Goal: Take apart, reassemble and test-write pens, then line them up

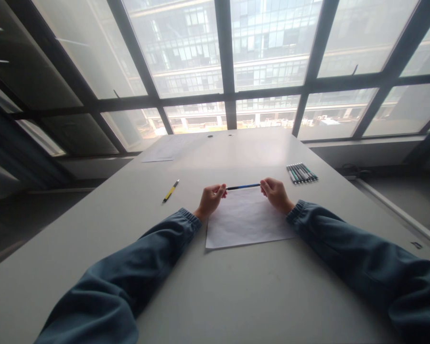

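A blue and black pen [243, 186] is held level between my two hands, above the far edge of a white sheet of paper [249, 222]. The fingers of my left hand [212, 199] are closed on its left end. At its right end, my right hand [275, 193] pinches it. Left of my left hand, a yellow and black pen [170, 192] lies slanted on the white table [146, 258]. Several pens [302, 173] lie side by side in a row beyond my right hand.
More paper [163, 148] lies at the table's far left, with a small dark round object [210, 136] near the far edge. A small dark item [416, 245] is at the right edge. Large windows stand behind the table.
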Demonstrator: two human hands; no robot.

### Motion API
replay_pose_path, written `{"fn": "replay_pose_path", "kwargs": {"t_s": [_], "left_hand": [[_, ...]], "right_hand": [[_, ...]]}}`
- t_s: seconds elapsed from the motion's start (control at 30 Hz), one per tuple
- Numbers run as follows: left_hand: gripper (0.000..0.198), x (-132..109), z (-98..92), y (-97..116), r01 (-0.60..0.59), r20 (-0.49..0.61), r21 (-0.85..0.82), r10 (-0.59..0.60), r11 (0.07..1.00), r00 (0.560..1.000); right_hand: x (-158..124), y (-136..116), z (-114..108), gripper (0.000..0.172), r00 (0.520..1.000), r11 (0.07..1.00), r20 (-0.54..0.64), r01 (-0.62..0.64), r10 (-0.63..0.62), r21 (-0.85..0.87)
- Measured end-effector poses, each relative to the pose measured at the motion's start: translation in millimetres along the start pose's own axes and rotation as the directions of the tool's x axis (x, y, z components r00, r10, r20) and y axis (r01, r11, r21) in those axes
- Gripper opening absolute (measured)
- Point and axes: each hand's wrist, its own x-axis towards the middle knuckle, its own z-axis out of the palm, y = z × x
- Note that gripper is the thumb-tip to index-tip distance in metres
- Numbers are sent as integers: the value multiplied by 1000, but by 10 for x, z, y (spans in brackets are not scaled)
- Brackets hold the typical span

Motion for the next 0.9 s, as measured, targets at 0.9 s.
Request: {"fn": "replay_pose_path", "kwargs": {"t_s": [0.9], "left_hand": [[58,-4,3,8,18,12,-26,-18,999,1000]], "right_hand": [[-5,-21,-1,52,1000,998,-6,18,-18,-56]]}}
